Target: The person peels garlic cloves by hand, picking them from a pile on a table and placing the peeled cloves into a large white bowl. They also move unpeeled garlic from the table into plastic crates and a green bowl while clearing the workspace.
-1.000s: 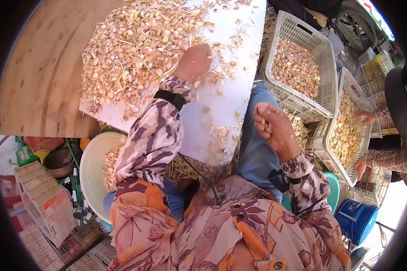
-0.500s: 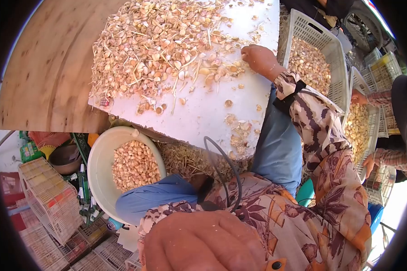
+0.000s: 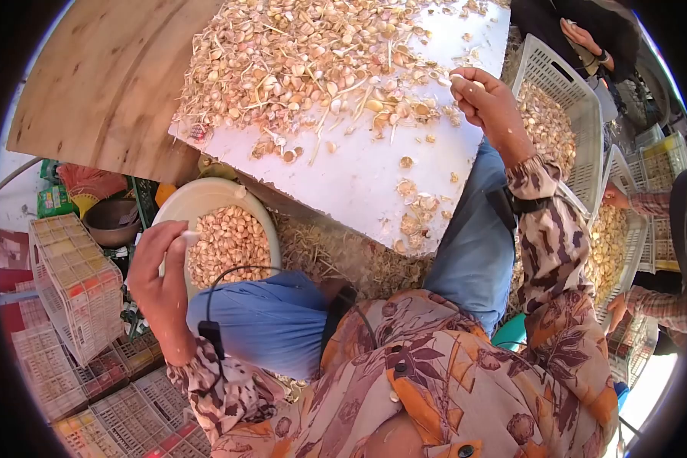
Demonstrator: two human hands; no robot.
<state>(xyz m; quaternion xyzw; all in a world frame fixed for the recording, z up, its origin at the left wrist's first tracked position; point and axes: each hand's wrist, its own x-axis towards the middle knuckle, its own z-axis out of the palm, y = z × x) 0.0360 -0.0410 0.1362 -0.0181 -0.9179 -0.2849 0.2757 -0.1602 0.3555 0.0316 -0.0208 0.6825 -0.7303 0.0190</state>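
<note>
My left hand (image 3: 159,278) is beside the pale basin (image 3: 177,208), its thumb and fingers pinching a whitish garlic clove (image 3: 191,238). Inside that basin lies a heap of garlic cloves (image 3: 233,248). Over the right edge of the white board (image 3: 332,183), my right hand (image 3: 490,111) is closed, with a small pale garlic clove (image 3: 456,77) between thumb and forefinger. A large pile of loose cloves, skins and dry stalks (image 3: 282,76) covers the upper part of the board. Root ends and skin scraps (image 3: 416,210) are scattered near its lower right corner.
A crate of cloves (image 3: 546,126) stands right of the board, with another crate (image 3: 607,237) beyond it. A co-worker's hands (image 3: 617,311) are at that farther crate; another person's hand (image 3: 578,34) shows at upper right. Stacked crates (image 3: 76,282) and a dark bowl (image 3: 113,221) stand left.
My left hand has gone from low in front of my body to beside the basin, holding a clove. My right hand has lifted slightly and shifted right in view.
</note>
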